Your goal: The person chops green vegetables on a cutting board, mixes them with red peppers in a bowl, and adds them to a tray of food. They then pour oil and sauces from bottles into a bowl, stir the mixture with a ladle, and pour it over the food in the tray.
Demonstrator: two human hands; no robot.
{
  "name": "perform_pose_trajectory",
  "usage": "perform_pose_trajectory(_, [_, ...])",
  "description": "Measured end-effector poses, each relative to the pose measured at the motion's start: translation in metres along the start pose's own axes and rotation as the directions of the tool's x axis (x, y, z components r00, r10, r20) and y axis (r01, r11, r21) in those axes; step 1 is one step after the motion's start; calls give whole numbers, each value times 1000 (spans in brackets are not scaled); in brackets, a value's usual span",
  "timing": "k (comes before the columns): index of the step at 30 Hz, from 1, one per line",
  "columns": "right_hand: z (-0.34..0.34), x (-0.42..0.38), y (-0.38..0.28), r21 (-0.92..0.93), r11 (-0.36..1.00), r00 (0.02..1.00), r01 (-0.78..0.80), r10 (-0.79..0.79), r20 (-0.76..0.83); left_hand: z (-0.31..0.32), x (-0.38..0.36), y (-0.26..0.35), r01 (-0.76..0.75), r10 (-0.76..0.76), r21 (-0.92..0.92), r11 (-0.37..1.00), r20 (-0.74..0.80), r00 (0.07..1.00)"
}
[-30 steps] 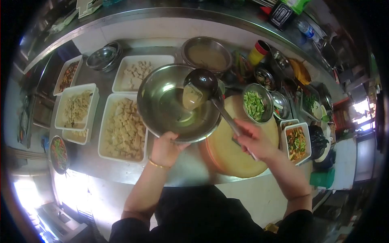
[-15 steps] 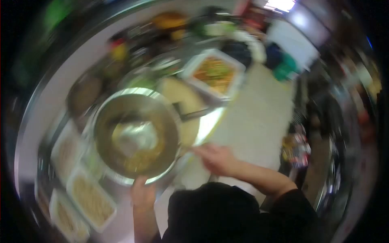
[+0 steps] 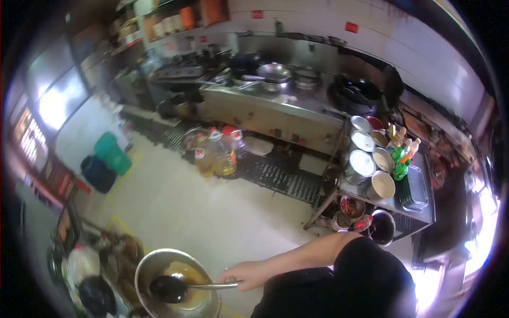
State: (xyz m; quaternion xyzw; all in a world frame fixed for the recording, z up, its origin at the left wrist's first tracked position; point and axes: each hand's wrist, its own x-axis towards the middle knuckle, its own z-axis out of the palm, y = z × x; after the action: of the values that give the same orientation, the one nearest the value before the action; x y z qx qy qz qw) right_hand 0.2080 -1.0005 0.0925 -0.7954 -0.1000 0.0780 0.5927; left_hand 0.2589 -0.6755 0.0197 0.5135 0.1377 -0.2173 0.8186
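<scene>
A large metal bowl [image 3: 146, 269] is at the bottom left, with yellowish liquid in its bottom. Inside it lies the dark round head of a ladle [image 3: 168, 289]. The ladle's metal handle runs right, over the bowl's rim, to my right hand [image 3: 248, 274], whose fingers are wrapped round it close to the rim. My left hand is out of the frame.
Oil bottles [image 3: 216, 153] stand on the floor ahead. Beyond them is a steel stove counter [image 3: 297, 103] with pans and a wok. On the right, a metal cart [image 3: 344, 186] carries pots, squeeze bottles and trays. Green [image 3: 112, 153] and dark bins are at the left.
The view has swung from the worktop with food trays to the stove side of the kitchen. My left hand has left the view. The bowl now appears lower, with the ladle in it.
</scene>
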Motion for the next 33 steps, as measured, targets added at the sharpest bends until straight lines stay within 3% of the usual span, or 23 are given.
perform_pose_trajectory(2, [-63, -15, -2, 155, 966, 976, -205, 214, -39, 53, 56, -5, 87, -102, 103, 991, 145, 984])
perform_pose_trajectory(3, [-89, -21, -1, 231, 926, 948, -297, 314, -40, 90, 74, 0, 225, -221, 0, 974, 169, 960])
perform_pose_trajectory(5, [-130, -25, 18, 206, 941, 941, -269, 302, -154, 178, 112, 17, 488, -439, -186, 853, 248, 863])
perform_pose_trajectory(8, [-200, -29, 35, 158, 951, 908, -268, 303, -288, 266, 168, 8, 529, -460, -124, 840, 357, 813])
perform_pose_trajectory(9, [-225, -28, 39, 145, 951, 895, -274, 307, -322, 279, 203, -1, 598, -550, -39, 801, 347, 759])
perform_pose_trajectory(10, [-249, -27, 46, 175, 945, 863, -276, 324, -388, 310, 223, -5, 614, -532, -67, 786, 433, 728])
perform_pose_trajectory(12, [-298, -22, 60, 225, 935, 789, -275, 353, -502, 372, 260, -7, 643, -569, -37, 765, 428, 702])
perform_pose_trajectory(15, [-375, -16, 90, 211, 894, 599, -394, 424, -679, 421, 369, -41, 682, -641, 91, 726, 448, 623])
perform_pose_trajectory(18, [-466, -20, 111, 282, 861, 413, -424, 461, -786, 501, 435, -42, 661, -610, 133, 738, 550, 571])
perform_pose_trajectory(19, [-502, -25, 108, 247, 859, 339, -448, 419, -842, 526, 467, -39, 789, -634, 133, 600, 680, 368])
perform_pose_trajectory(22, [-579, -54, 113, 166, 835, 136, -525, 274, -952, 603, 497, -29, 665, -605, 125, 736, 562, 564])
perform_pose_trajectory(23, [-612, -69, 113, 124, 793, 95, -596, 223, -970, 619, 525, -34, 744, -620, 90, 663, 623, 477])
perform_pose_trajectory(24, [-646, -85, 114, 90, 740, 56, -666, 170, -984, 628, 550, -44, 597, -563, 168, 784, 596, 572])
perform_pose_trajectory(25, [-679, -101, 122, 163, 759, -63, -630, 159, -985, 635, 575, -54, 422, -482, 248, 872, 588, 650])
perform_pose_trajectory(26, [-718, -126, 132, 189, 701, -98, -688, 168, -981, 671, 574, -43, 513, -534, 222, 829, 587, 609])
perform_pose_trajectory(27, [-759, -145, 135, 218, 648, -200, -730, 103, -974, 707, 573, -31, 599, -583, 196, 776, 583, 566])
perform_pose_trajectory(28, [-811, -175, 161, 87, 698, -193, -710, -74, -978, 725, 576, -29, 610, -586, 166, 775, 550, 595])
perform_pose_trajectory(29, [-862, -192, 153, 48, 668, -174, -743, -123, -977, 733, 590, -37, 618, -584, 125, 776, 512, 630])
perform_pose_trajectory(30, [-915, -207, 153, 55, 702, -206, -710, -131, -970, 724, 628, -65, 394, -437, 200, 897, 526, 729])
perform_pose_trajectory(31, [-968, -221, 157, 68, 700, -276, -711, -189, -942, 775, 586, -51, 588, -525, -55, 807, 387, 758])
perform_pose_trajectory(32, [-1027, -245, 173, 75, 666, -302, -742, -231, -925, 804, 570, -53, 541, -474, -97, 836, 370, 799])
perform_pose_trajectory(33, [-1088, -272, 200, -67, 728, -304, -682, -365, -880, 809, 576, -62, 540, -481, -99, 836, 342, 807])
